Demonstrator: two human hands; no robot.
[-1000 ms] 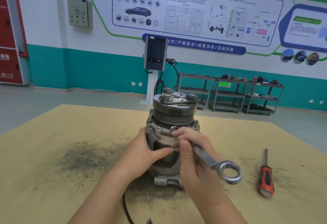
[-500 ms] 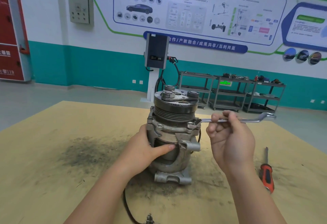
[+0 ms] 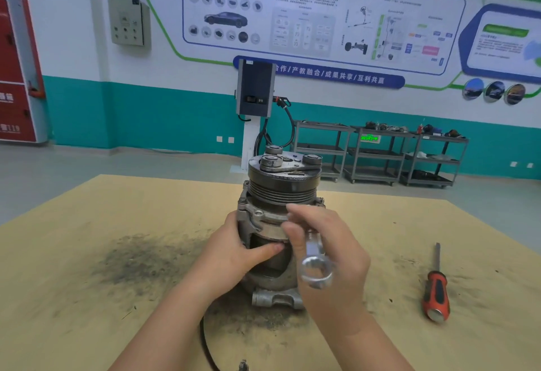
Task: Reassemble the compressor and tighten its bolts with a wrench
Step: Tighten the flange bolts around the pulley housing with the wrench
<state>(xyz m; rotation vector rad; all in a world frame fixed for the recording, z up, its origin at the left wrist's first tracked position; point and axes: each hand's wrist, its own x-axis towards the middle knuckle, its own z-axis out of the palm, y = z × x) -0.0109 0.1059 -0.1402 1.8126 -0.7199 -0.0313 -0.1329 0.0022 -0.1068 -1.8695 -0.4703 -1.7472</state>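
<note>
Compressor: cast grey metal body, dark ribbed pulley and flat clutch plate with three round bosses on top; it stands upright near the middle of the tan, board-like surface, over a sooty black smear. Left hand grips the body, thumb pressed across its front. Right hand is clamped on a bright steel wrench, motion-blurred, ring end toward the camera; its far end is hidden. A screwdriver with red-and-black handle lies toward the right edge. Black cable at the near edge. Beyond: grey floor, teal-banded wall, metal shelving carts.
</note>
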